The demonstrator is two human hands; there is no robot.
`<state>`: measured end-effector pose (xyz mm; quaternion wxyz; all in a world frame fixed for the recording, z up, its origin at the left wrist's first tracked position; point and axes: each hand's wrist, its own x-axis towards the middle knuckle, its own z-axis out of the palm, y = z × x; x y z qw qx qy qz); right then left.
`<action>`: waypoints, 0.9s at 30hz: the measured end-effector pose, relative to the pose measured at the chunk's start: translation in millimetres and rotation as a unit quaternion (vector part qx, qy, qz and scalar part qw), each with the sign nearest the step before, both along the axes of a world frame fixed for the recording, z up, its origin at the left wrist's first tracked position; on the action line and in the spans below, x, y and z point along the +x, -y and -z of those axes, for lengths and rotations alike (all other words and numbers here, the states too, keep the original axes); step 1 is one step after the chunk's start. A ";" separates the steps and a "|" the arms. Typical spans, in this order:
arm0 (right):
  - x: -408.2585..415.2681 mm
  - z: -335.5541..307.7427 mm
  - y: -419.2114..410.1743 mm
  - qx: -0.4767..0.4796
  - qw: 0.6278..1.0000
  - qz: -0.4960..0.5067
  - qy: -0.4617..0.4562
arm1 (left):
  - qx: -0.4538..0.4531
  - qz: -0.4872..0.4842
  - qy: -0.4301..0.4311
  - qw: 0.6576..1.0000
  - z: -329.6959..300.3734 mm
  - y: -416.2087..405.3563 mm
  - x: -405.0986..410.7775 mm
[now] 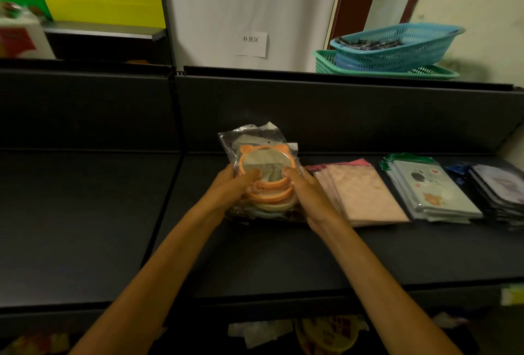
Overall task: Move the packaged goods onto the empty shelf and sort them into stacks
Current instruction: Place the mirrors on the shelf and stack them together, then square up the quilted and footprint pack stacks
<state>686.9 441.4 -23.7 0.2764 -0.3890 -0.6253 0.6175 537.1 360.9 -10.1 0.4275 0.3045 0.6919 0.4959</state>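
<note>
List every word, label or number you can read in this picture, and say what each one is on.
"补货区": on the white paper sign taped to the wall above the shelf.
Red label on the white package at far left: too blurred to read.
Red print on the yellow packet below the shelf: too blurred to read.

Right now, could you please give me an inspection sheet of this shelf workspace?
Surface: dark shelf, left part bare.
Job's things: bagged round mirrors in an uneven stack; pink packets, grey-green packets and dark packets stacked in a row to the right.
Clutter: nothing seen.
Grips: left hand and right hand hold the mirror stack from both sides.
Cables: nothing seen.
Surroundings: nested plastic baskets, paper label on wall.
</note>
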 end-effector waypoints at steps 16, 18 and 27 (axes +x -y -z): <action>14.4 -15.9 1.3 0.073 0.994 0.032 0.073 | 0.023 -0.024 -0.059 0.998 -12.3 15.9 -3.0; 16.3 -19.4 4.7 0.091 0.992 0.027 0.081 | 0.028 -0.022 -0.074 0.997 -13.1 17.6 -5.2; 68.9 -49.6 8.1 0.386 0.882 0.051 0.267 | 0.053 0.014 -0.487 0.872 -49.0 37.4 1.0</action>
